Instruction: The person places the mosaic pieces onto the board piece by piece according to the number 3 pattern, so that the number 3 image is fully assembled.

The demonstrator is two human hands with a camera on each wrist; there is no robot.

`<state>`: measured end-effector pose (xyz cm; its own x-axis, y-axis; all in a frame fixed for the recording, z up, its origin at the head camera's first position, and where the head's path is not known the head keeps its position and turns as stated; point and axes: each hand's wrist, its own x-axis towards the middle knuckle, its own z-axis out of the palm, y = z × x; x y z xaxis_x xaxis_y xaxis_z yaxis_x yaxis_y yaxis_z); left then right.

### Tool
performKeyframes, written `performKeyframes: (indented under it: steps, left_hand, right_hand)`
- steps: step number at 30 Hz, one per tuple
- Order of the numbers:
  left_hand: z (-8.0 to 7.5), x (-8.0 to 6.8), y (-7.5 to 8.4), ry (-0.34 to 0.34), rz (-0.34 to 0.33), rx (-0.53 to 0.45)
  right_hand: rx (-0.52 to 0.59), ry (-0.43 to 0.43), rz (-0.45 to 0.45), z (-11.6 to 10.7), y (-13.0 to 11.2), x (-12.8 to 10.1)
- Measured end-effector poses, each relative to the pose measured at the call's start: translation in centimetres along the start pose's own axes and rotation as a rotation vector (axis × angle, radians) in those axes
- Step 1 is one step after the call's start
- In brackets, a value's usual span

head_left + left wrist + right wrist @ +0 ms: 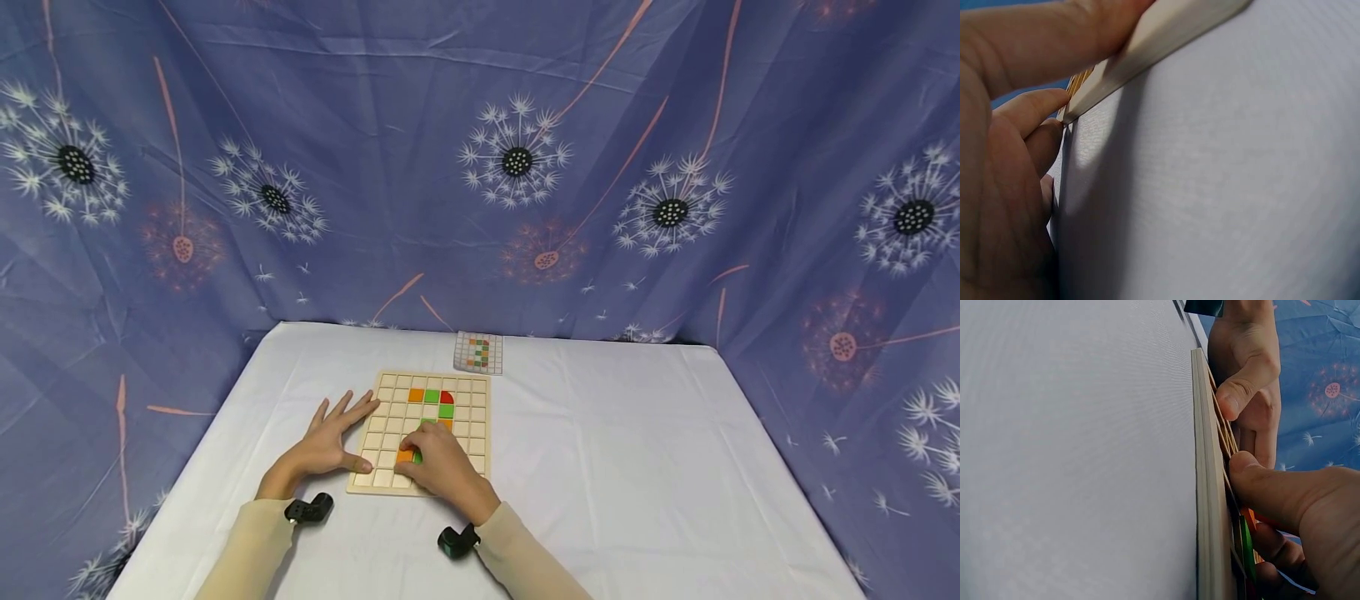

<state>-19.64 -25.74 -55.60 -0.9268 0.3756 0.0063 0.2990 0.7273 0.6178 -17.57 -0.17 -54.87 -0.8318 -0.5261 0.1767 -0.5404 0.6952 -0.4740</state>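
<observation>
A wooden grid board (477,450) lies on the table, with orange, green and red tiles in some of its squares. My right hand (446,467) is over its lower middle, thumb and fingertips pinching an orange tile (405,456) at the board's surface. Right beside that is a green tile (1246,544), partly covered by the fingers. Farther up the board are a red tile (447,397) with a rounded corner and another orange tile (416,395). My left hand (322,446) has its fingers spread, with thumb and fingertips resting on the board's left side.
Behind the board lies a small pattern card (461,360) printed with a grid and coloured squares. A white cloth (637,467) covers the table. Patterned blue fabric (420,167) hangs behind and at the sides. Each wrist wears a small black camera (457,542).
</observation>
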Motion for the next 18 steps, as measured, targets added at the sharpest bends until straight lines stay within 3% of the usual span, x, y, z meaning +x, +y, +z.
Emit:
performKeyframes:
  steps: [18]
  left_hand:
    - [-0.07, -0.18, 0.06, -0.001, 0.013, -0.018]
  right_hand:
    - [0.012, 0.018, -0.017, 0.17, -0.11, -0.54]
